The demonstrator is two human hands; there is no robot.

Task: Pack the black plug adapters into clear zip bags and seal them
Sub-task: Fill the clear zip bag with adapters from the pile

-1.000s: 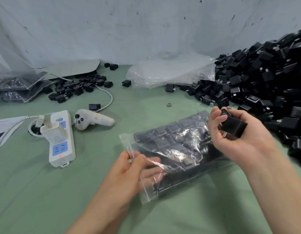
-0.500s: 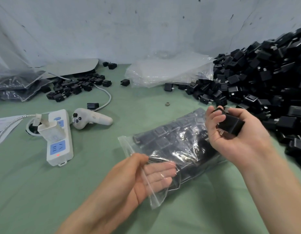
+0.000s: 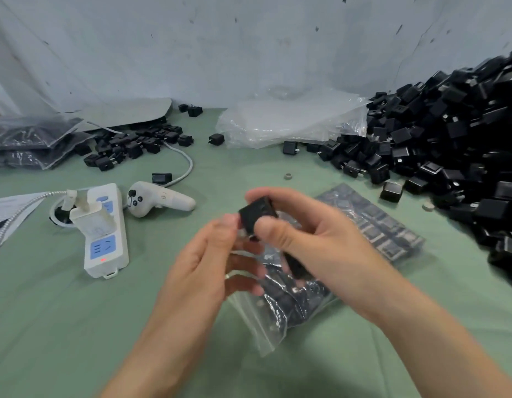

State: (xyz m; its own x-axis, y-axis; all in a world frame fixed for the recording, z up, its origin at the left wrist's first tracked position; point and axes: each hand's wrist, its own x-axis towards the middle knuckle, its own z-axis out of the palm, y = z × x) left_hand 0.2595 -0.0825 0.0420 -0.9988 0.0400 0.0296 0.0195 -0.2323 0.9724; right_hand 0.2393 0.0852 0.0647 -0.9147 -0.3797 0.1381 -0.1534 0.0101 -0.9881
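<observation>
Head view: the right hand (image 3: pixel 315 248), reaching in from 5 o'clock, grips one black plug adapter (image 3: pixel 256 215) just above centre, thumb on its near face and fingers curled over its far side. The left hand (image 3: pixel 209 268), coming up from 7 o'clock, has its thumb tip against the adapter's left edge and its fingers curled below at the mouth of the clear zip bag (image 3: pixel 372 225); motion blur hides whether those fingers pinch the film, so I cannot tell. The bag lies on the green table cover (image 3: pixel 62 326), running from beneath the hands toward 3 o'clock, already filled with rows of adapters, its mouth unsealed and trailing toward 6 o'clock. A big pile of loose adapters (image 3: pixel 450 139) fills the 2 to 3 o'clock side. A stack of empty clear bags (image 3: pixel 292 119) sits at 12 to 1 o'clock. At 9 o'clock lies a white power strip (image 3: pixel 105 234), with a white controller (image 3: pixel 160 199) just beside it. A small heap of adapters (image 3: pixel 134 145) and filled bags (image 3: pixel 25 139) lie at 10 o'clock.
</observation>
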